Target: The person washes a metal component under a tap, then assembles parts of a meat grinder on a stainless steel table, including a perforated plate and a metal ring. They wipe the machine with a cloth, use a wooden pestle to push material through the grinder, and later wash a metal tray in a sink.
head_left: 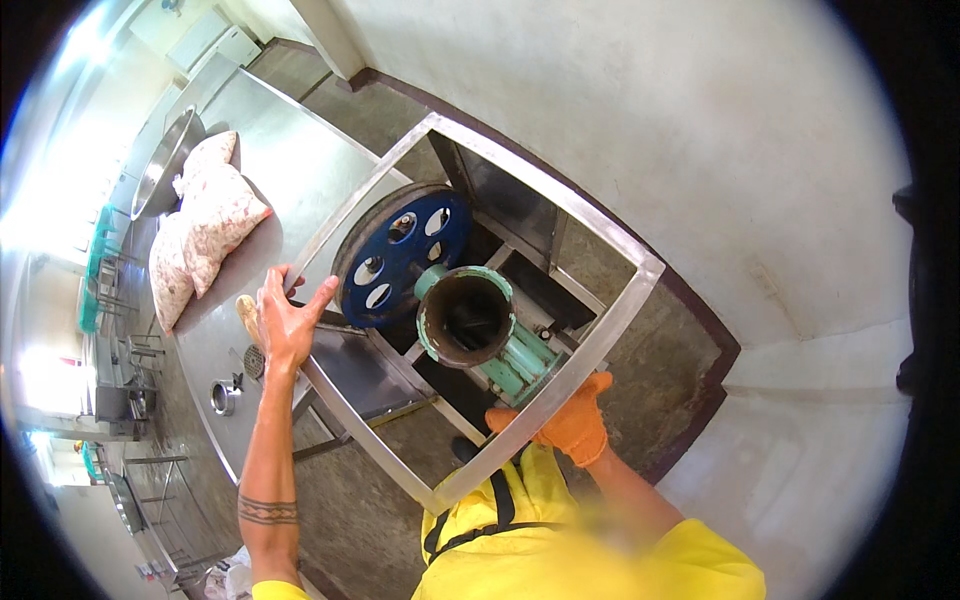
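You can reach down through the rectangular brushed-metal frame [541, 187], but its bars hem you in all round. Inside, the large blue wheel with round cutouts [405, 263] blocks the left, and the mint-green metal grinder [521, 358] fills the middle, its round mouth facing up. You have room between grinder and upper-right bar. Your orange-gloved right hand [577, 428] crowds the lower-right bar.

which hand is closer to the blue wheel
Left. The left hand is at the metal frame, just left of the blue wheel; the gloved right hand is farther off, at the frame's lower-right side, across the green machine body.
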Tool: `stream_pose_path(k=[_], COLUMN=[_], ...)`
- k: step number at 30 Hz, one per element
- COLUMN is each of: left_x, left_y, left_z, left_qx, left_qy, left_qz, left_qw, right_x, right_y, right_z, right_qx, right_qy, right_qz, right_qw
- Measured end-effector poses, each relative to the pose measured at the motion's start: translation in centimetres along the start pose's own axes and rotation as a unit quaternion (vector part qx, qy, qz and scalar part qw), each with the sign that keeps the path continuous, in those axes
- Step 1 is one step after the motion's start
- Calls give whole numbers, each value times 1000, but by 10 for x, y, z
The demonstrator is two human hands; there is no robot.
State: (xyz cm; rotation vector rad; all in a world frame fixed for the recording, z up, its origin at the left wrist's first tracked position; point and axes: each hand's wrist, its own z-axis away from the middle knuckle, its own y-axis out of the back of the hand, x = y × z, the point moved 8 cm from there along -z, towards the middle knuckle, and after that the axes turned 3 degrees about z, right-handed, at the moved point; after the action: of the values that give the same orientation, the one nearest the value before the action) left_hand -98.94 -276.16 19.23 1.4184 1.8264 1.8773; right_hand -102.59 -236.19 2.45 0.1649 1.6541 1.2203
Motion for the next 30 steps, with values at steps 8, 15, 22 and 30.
stream_pose_path(k=[8,15,22,30], left_x=[4,4,2,-6], left_y=[2,1,1,-2], left_z=[2,1,-1,-7], left_qx=[-12,12,2,6], left_qy=[-3,-17,-11,-40], left_qz=[-25,-30,-41,-12], left_qw=[1000,999,999,999], right_x=[1,14,-2,1], right_y=[-5,0,-1,-2], right_z=[3,-14,-6,1], right_qx=[-32,-69,-43,64], right_qy=[9,18,26,103], right_qz=[12,-29,-16,-14], right_qw=[999,997,999,992])
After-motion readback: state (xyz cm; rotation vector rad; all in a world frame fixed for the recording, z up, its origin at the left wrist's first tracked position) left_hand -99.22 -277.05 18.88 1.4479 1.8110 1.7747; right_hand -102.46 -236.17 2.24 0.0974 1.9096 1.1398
